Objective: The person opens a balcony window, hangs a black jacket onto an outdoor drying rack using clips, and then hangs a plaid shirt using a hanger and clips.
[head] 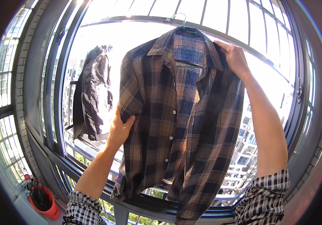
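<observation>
A dark plaid button-up shirt [155,98] in brown and navy hangs unbuttoned before me. Inside its collar is a thin green hanger [189,67], whose hook rises above the neck near a dark horizontal bar. My left hand [121,126] grips the sleeve on the left, thumb in front and the other fingers hidden behind the cloth. Up at the right shoulder seam, my right hand [235,57] holds the fabric, its index finger stretched along the top edge. White buttons run down the left front edge.
Another dark garment [93,95] hangs to the left outside the window. The grey window frame [57,84] surrounds the opening, with bars [228,17] beyond. A red bucket [44,201] holding dark-handled items stands at lower left. A latch [299,91] sits on the right frame.
</observation>
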Demonstrator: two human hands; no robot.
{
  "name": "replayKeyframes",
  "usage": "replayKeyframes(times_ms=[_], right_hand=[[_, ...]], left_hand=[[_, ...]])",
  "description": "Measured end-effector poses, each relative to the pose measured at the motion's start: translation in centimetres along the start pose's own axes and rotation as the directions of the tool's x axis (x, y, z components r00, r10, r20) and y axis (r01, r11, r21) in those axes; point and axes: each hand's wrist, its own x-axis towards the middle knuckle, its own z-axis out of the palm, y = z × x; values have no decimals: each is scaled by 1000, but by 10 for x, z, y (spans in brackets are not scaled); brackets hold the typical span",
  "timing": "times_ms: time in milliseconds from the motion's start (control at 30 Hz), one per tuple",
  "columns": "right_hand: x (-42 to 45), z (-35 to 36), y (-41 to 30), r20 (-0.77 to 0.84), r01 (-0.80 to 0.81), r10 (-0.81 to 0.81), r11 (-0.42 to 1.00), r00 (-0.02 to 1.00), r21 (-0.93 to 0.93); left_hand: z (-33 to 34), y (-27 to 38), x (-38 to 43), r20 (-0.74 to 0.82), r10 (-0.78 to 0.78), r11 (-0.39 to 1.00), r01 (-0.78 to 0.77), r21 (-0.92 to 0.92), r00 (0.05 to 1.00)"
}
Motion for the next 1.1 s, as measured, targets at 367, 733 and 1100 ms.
replayKeyframes(times_ms=[367, 733, 1100], right_hand=[[1, 1, 5, 21, 45, -45, 998, 999, -35], [-26, 17, 1, -7, 129, -131, 981, 991, -144], [35, -37, 17, 91, 322, -310, 927, 946, -190]], left_hand=[[-14, 0, -4, 28, -120, 990, 118, 73, 992], [-45, -41, -26, 46, -154, 985, 157, -68, 987], [-53, -19, -49, 373, -338, 941, 322, 105, 864]])
